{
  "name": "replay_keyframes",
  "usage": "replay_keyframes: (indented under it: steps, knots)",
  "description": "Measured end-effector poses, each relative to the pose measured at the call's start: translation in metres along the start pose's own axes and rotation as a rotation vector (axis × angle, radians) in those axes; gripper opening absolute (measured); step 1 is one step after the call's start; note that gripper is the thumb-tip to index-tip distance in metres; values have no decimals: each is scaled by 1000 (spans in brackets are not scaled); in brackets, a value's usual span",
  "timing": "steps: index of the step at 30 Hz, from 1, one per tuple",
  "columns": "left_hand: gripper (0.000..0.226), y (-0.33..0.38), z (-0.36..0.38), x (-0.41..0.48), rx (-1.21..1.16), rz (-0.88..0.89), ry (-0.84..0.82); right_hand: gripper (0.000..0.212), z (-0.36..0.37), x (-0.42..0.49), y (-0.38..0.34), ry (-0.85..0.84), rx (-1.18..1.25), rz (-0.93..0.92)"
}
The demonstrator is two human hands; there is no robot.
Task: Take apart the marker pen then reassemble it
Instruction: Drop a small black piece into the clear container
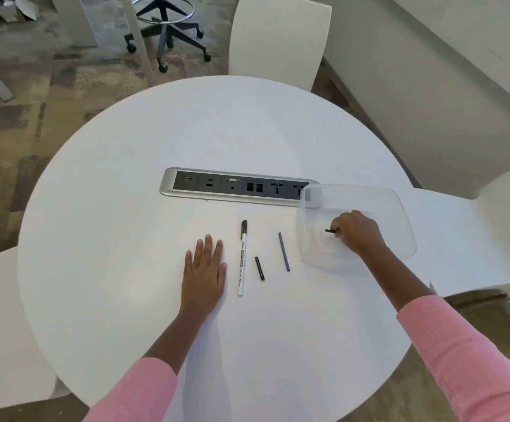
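Note:
The white marker barrel [242, 258] with a black end lies lengthwise on the round white table [156, 147]. To its right rest a short black piece [260, 268] and a thin grey ink rod [284, 252]. My left hand [205, 272] lies flat on the table, fingers apart, just left of the barrel. My right hand [358, 231] is inside the clear plastic container [400, 205], with its fingers pinched on a small black marker part [330, 231].
A power and data socket strip [238, 187] is set into the table behind the parts; the container overlaps its right end. White chairs stand at the far side [278, 38], right [476, 233] and left [1, 315]. An office chair base [168, 28] stands on the floor beyond.

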State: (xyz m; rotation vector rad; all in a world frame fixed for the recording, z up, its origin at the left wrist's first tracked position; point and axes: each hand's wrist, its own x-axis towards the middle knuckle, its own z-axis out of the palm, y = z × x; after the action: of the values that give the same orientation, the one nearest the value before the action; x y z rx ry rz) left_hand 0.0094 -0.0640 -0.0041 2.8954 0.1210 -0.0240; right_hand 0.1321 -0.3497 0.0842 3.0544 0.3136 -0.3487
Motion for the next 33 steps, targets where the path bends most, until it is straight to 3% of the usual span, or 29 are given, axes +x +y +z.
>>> replay_keyframes:
  steps: [11, 17, 19, 27, 33]
  knots:
    - [51, 8, 0, -2, 23, -35, 17, 22, 6, 10, 5, -90, -103, -64]
    - [51, 9, 0, -3, 3, -40, 26, 20, 4, 8, 7, -91, -37, -73]
    - [51, 8, 0, -3, -13, -40, 26, 18, -2, 5, 8, -19, 44, -59]
    - [55, 7, -4, -4, -84, -49, -9, 6, -39, -30, -26, 577, 495, -38]
    - [55, 6, -9, -5, -99, -31, -34, 4, -23, -50, -86, 551, 708, -98]
